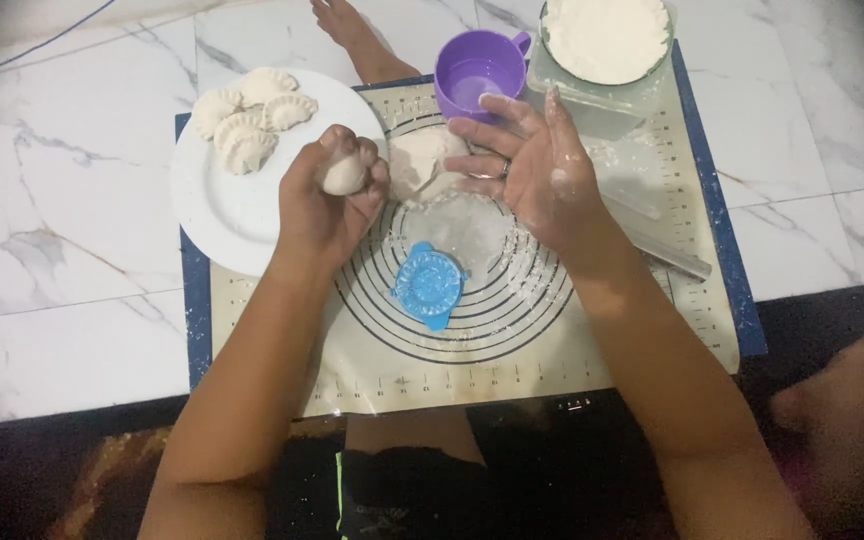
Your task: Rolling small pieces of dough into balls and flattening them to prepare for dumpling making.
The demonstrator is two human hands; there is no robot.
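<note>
Curled tight around a small ball of dough: fingers of the left hand, raised above the mat. Spread wide and holding nothing: fingers of the right hand, dusted with flour, a ring on one, hovering just beside a larger lump of dough at 12 o'clock in the mat's rings.

Below, near the centre of the rings, one blue dumpling press, lying shut. At 10 o'clock, one white round plate carrying five crimped dumplings clustered at its far edge. At 12 o'clock, one purple cup; at 1 o'clock, one clear container of flour. At 3 o'clock, one clear rolling pin lying slantwise.

Underneath everything, a beige baking mat with dark concentric circles, ruler marks and a blue border, spread on a white marble-patterned floor. Bare feet visible at 12 o'clock and lower right.
</note>
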